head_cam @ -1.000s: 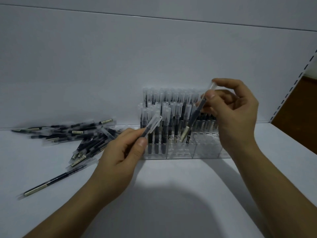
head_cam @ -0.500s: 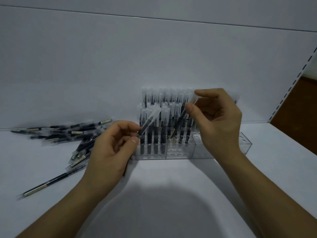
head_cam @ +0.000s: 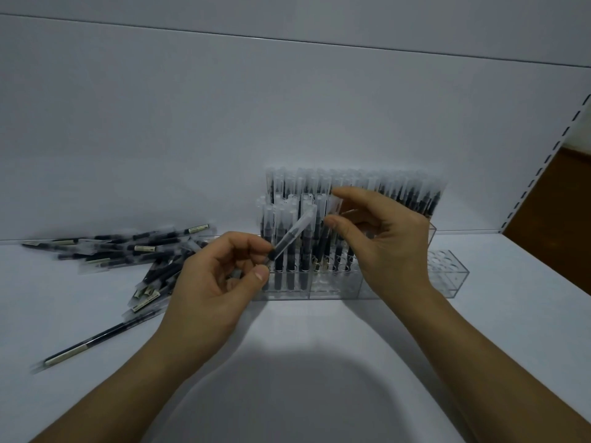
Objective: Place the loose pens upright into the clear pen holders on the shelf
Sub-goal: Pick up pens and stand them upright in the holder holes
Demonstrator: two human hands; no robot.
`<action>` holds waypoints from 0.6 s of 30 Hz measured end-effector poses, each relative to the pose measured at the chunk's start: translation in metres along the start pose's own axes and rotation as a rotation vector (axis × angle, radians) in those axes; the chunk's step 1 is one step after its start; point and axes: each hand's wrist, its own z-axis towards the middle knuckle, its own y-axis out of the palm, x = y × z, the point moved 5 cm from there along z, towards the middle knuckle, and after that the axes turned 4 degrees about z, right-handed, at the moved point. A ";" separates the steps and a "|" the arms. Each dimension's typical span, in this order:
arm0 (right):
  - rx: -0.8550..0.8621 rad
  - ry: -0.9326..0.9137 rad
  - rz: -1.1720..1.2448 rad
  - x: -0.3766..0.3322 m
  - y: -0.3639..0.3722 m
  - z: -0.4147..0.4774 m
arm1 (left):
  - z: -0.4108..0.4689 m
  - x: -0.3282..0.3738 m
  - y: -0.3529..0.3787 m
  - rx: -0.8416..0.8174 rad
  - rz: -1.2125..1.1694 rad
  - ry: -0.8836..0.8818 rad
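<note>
Lower now, the right hand pinches a pen into the holders — the left hand grips another pen; a loose pile waits by the shelf's left edge.

I am working with two hands, my left hand and my right hand. I am holding one tilted pen in the left and pinching the cap of one upright pen with the right. I am counting three clear holders sitting side by side along the front; how many are standing behind them I cannot tell. The standing pens are blurring together, too many to count. One single pen is lying apart from the loose pile, which is running to more than ten.
</note>
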 end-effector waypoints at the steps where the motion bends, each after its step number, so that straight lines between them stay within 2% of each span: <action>1: -0.013 -0.003 -0.006 0.000 0.001 0.000 | 0.000 0.000 0.000 -0.004 0.003 0.002; 9: -0.102 -0.010 -0.061 0.001 0.007 -0.002 | 0.001 0.001 0.000 0.015 0.029 -0.003; 14: -0.039 -0.030 -0.065 -0.007 0.000 -0.001 | 0.002 0.001 0.000 0.019 0.003 -0.002; 16: -0.011 0.011 0.040 -0.011 -0.001 -0.001 | 0.002 0.001 -0.001 0.022 -0.002 0.002; 18: -0.079 0.144 0.259 -0.013 0.007 -0.004 | 0.002 0.001 0.000 0.025 0.014 0.005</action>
